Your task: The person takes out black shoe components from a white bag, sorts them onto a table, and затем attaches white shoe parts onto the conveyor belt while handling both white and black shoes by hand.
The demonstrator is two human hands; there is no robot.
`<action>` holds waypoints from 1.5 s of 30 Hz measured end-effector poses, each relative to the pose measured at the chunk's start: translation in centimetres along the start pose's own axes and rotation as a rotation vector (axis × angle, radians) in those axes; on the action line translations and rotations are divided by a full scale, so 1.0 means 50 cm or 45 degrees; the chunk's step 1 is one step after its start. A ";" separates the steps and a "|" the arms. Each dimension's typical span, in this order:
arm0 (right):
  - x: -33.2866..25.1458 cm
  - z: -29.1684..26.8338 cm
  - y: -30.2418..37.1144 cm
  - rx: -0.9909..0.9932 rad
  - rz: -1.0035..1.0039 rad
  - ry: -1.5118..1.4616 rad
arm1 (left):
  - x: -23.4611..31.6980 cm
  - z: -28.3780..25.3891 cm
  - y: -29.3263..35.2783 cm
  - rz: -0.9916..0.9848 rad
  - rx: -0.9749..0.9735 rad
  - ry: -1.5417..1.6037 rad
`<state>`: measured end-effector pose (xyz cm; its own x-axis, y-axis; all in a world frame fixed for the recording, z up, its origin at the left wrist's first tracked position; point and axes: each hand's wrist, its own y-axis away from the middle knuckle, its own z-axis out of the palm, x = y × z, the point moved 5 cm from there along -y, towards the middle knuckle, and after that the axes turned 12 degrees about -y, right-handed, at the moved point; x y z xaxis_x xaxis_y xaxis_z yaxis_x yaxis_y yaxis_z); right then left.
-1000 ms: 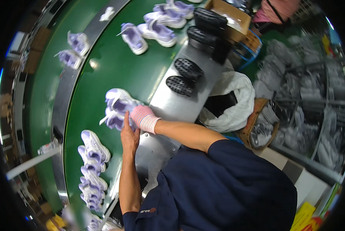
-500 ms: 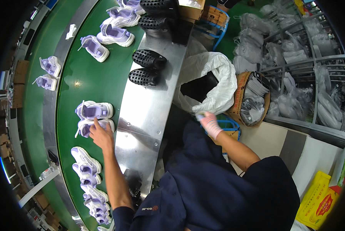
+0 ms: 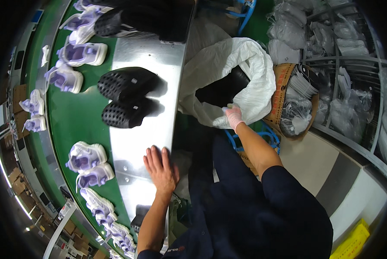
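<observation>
My left hand (image 3: 161,172) lies flat on the bare metal ledge (image 3: 143,142), fingers spread and holding nothing. My right hand (image 3: 234,117), in a pink-and-white striped glove, is closed at the near rim of a large white plastic bag (image 3: 258,97); its fingertips are partly hidden. Something black (image 3: 221,91) shows inside the bag. Two black shoe lasts with dimpled surfaces, the farther one (image 3: 124,84) and the nearer one (image 3: 124,114), rest on the ledge ahead of my left hand. Left of that hand, a pair of white-and-lilac sneakers (image 3: 87,157) stands on the green belt (image 3: 79,118).
More sneakers (image 3: 102,209) line the belt, near and far. Dark lasts (image 3: 120,21) lie at the ledge's far end. Beside the bag stands a cardboard box (image 3: 284,93) of plastic-wrapped pieces. A metal rack (image 3: 344,58) with clear bags is at right, and a blue-framed stool (image 3: 269,138) is below.
My left hand has left the sneaker on the belt and come down onto the metal ledge. My right hand has moved up to the bag's rim. The whole view has shifted.
</observation>
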<state>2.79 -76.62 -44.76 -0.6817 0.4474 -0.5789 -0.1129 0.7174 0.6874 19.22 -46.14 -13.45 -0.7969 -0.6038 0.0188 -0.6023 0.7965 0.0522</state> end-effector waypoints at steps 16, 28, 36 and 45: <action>-0.024 0.127 -0.382 0.134 0.107 0.153 | -0.006 0.023 -0.001 0.052 -0.108 -0.196; -0.013 -0.142 -0.268 -0.476 -0.086 -1.067 | -0.009 0.016 -0.016 0.049 -0.120 -0.205; -0.162 -0.258 -0.091 -1.061 -0.018 -1.485 | -0.004 0.006 -0.027 0.061 -0.031 -0.148; -0.305 -0.260 0.167 -1.364 -0.080 -1.144 | 0.116 -0.077 -0.184 -0.073 -0.244 0.901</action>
<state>2.82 -84.38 -24.49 -0.0106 0.9073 -0.4204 -0.8938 0.1798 0.4107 20.29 -57.09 -9.97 -0.5045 -0.5714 0.6473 -0.5720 0.7828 0.2452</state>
